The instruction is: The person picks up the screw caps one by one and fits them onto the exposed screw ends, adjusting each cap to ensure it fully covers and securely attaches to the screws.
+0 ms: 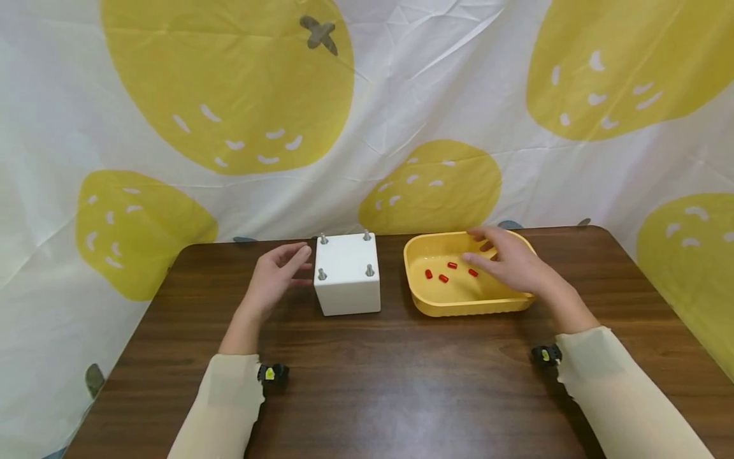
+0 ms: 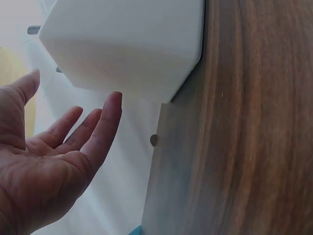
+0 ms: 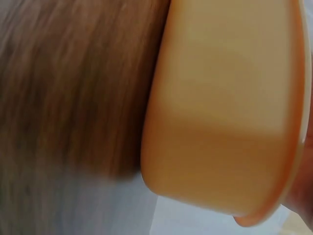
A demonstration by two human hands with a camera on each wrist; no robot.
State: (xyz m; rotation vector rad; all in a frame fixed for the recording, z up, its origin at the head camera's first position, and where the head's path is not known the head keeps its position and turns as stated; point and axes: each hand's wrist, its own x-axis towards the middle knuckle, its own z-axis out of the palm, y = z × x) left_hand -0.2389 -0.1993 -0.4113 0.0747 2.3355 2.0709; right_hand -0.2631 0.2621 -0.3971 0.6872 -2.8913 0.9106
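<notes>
A white block (image 1: 346, 280) stands on the table, with several grey threaded posts (image 1: 369, 270) upright at the corners of its top. Just left of it is my left hand (image 1: 276, 274), fingers loosely bent and holding nothing. In the left wrist view, that hand (image 2: 58, 147) is spread beside the block (image 2: 122, 49); I cannot tell whether a fingertip touches it. My right hand (image 1: 507, 260) hovers over the right part of a yellow tray (image 1: 453, 308), thumb and fingers apart. Several small red cylindrical pieces (image 1: 444, 278) lie in the tray. The right wrist view shows mostly the tray's outer wall (image 3: 220, 107).
The dark wooden table (image 1: 367, 389) reaches from the front to a white curtain (image 1: 390, 115) with yellow fruit prints. Small black devices, one (image 1: 273, 374) at the left wrist and another (image 1: 546, 356) at the right, sit by the sleeves.
</notes>
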